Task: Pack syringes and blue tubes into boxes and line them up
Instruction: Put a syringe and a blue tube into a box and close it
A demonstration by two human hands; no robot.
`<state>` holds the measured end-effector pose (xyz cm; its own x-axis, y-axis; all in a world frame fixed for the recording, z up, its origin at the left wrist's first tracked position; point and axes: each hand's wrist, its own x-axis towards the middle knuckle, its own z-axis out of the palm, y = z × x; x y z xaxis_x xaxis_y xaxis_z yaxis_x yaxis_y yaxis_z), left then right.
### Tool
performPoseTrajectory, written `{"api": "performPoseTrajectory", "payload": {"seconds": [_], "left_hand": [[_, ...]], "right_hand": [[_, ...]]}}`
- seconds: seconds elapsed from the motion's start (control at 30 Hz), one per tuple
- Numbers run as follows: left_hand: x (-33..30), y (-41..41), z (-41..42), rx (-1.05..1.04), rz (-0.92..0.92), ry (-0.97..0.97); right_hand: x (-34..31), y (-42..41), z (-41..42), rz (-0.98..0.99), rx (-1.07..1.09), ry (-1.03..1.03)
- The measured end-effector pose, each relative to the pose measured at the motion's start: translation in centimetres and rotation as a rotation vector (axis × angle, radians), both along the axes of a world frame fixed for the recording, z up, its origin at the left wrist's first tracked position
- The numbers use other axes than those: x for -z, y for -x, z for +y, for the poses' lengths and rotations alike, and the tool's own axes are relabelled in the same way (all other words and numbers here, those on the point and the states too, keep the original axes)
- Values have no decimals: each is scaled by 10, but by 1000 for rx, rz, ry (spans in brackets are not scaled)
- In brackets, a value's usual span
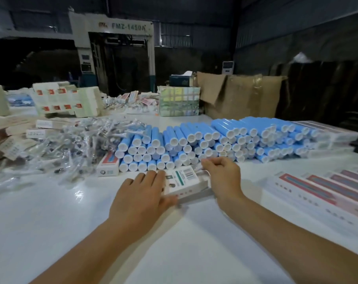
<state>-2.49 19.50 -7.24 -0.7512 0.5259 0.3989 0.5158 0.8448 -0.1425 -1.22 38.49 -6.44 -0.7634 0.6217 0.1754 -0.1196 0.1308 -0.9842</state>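
Between two hands (141, 193) (223, 177), one box (184, 181).

I work from a single head-worn, wide-angle view; no second view overlaps it. The camera looks forward and slightly down across the white table (51, 232). Both forearms enter from the bottom edge, and the left hand (142, 193) and right hand (223, 177) sit near, just below frame centre. The stack of blue tubes (204, 140) crosses mid-frame. A grey machine (112, 54) stands far off at upper left. Straight lines bow toward the frame edges.
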Motion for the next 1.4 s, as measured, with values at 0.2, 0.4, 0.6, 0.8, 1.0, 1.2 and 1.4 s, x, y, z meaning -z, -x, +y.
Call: {"api": "performPoseTrajectory", "payload": {"seconds": [0.2, 0.4, 0.6, 0.8, 1.0, 1.2, 1.4], "left_hand": [[0, 6, -6, -21, -9, -55], [-2, 5, -10, -32, -5, -105], [1, 10, -14, -56, -11, -133], [2, 8, -11, -47, 16, -93], [4, 2, -5, -58, 58, -27], [3, -2, -2, -40, 99, -20], [3, -6, -1, -13, 177, 70]], "right_hand": [[0, -6, -3, -46, -79, -53], [3, -13, 3, 17, 9, -41], [2, -23, -3, 137, -59, -118], [2, -30, -20, 61, -196, -257], [9, -28, -23, -13, -200, -242], [6, -25, -26, -26, -248, -224], [3, -26, -25, -43, -252, -137]]}}
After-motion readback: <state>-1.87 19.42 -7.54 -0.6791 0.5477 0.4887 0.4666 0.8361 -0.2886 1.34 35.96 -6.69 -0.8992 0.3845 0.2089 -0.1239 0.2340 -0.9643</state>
